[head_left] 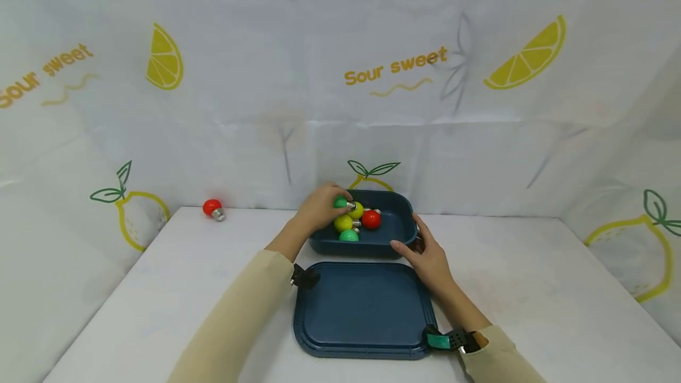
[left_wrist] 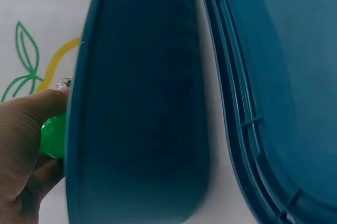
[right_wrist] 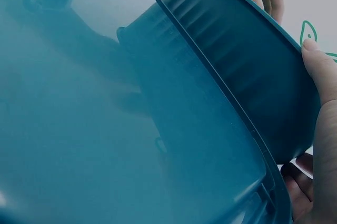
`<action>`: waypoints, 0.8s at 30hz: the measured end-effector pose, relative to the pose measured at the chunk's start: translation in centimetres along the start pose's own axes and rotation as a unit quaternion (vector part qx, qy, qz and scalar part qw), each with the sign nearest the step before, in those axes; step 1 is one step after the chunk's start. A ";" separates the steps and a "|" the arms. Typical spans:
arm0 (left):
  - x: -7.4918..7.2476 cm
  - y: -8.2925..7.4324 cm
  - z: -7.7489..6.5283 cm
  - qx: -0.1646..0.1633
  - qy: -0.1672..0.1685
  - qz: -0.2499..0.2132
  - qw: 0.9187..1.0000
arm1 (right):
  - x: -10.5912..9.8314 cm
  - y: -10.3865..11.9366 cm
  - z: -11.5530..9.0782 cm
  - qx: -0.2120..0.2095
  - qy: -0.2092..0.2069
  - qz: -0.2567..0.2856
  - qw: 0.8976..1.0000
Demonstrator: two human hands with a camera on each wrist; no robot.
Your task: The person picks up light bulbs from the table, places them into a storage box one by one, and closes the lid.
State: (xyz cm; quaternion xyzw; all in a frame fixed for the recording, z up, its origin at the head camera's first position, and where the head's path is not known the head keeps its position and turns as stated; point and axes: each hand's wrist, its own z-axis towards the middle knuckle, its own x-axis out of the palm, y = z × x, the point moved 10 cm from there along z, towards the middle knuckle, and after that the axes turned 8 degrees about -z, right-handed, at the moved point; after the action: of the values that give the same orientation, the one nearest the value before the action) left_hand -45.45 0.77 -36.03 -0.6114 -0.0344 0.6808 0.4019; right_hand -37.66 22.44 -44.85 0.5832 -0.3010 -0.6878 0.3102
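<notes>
My left hand (head_left: pixel 321 208) pinches a green light bulb (head_left: pixel 340 201) with a silver screw base over the left part of a dark blue bin. In the left wrist view the same green bulb (left_wrist: pixel 53 136) shows between thumb and fingers, partly behind the bin wall (left_wrist: pixel 137 98). My right hand (head_left: pixel 430 260) grips the front right corner of the bin (head_left: pixel 393 228), thumb at the rim and fingers around the outer side. Inside the bin lie yellow bulbs (head_left: pixel 343 223), a red bulb (head_left: pixel 371 220) and another green bulb (head_left: pixel 349 235), bunched toward the left.
A dark blue lid (head_left: pixel 367 309) with a raised rim lies flat on the white table in front of the bin. One red bulb (head_left: pixel 211 207) sits alone at the table's back left. Behind everything hangs a white curtain (head_left: pixel 255 152) with lemon prints.
</notes>
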 end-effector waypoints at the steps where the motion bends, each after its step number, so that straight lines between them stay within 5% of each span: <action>1: 0.2 0.1 0.1 -0.005 0.002 -0.002 1.000 | 0.0 0.1 0.0 -0.001 0.000 0.000 1.000; 10: 2.1 1.2 0.9 -0.034 0.035 0.000 0.999 | 0.1 0.1 -0.1 -0.005 -0.003 -0.002 1.000; 24: 3.5 0.8 0.8 -0.037 0.034 0.006 0.999 | 0.1 -0.1 -0.1 -0.005 -0.005 -0.001 1.000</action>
State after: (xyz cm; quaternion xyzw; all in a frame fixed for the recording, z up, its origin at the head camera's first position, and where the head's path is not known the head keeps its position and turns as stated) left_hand -46.35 2.65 -39.09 -0.6485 -0.0424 0.6606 0.3759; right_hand -37.56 22.44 -45.04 0.5785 -0.2989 -0.6924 0.3109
